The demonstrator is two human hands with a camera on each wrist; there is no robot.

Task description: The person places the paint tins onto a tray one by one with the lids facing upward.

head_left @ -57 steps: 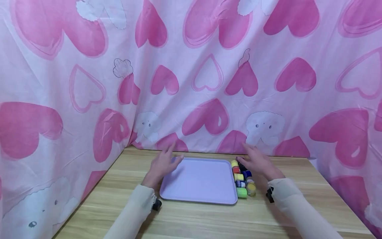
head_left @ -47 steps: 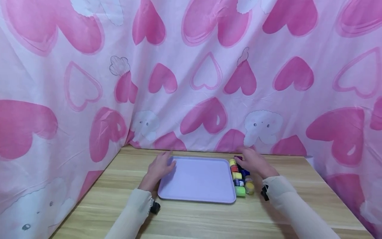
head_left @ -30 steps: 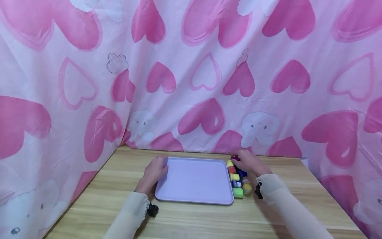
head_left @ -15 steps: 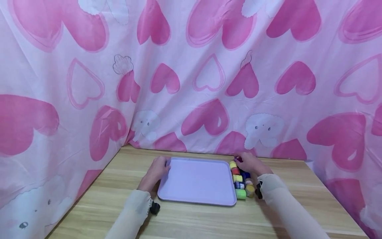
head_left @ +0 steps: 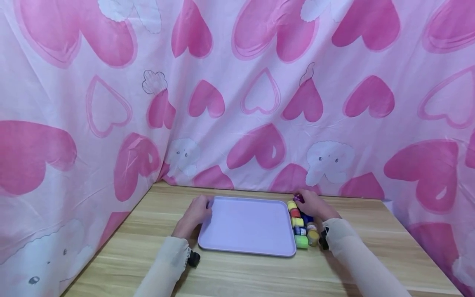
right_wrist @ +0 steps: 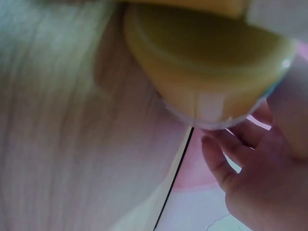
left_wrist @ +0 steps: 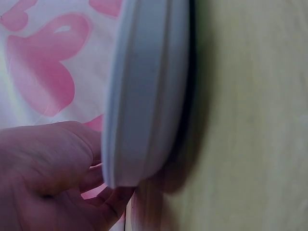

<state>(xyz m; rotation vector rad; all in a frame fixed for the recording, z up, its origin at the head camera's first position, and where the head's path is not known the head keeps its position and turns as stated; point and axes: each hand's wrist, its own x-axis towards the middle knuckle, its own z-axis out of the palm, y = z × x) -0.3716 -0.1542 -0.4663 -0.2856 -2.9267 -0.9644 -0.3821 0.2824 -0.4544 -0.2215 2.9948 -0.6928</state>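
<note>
A pale lilac rectangular tray [head_left: 246, 227] lies on the wooden table. My left hand [head_left: 196, 212] grips its left rim near the far corner; in the left wrist view the fingers curl in at the end of the tray's side wall [left_wrist: 139, 96]. Along the tray's right side several small paint jars lie in two rows, among them a red jar [head_left: 295, 213], a light green jar [head_left: 301, 242] and a dark yellow jar [head_left: 313, 238]. My right hand [head_left: 313, 204] holds a purple jar [head_left: 298, 198] at the far end, its fingers partly covering it.
A pink curtain with hearts [head_left: 256, 146] hangs right behind the table's back edge and along the left side. The wooden tabletop [head_left: 237, 276] stretches in front of the tray. A yellow jar [right_wrist: 207, 62] fills the top of the right wrist view.
Both hands have come down from above. The left has drawn back and taken the tray's left rim; the right has closed round the purple jar. The tray and other jars keep their places.
</note>
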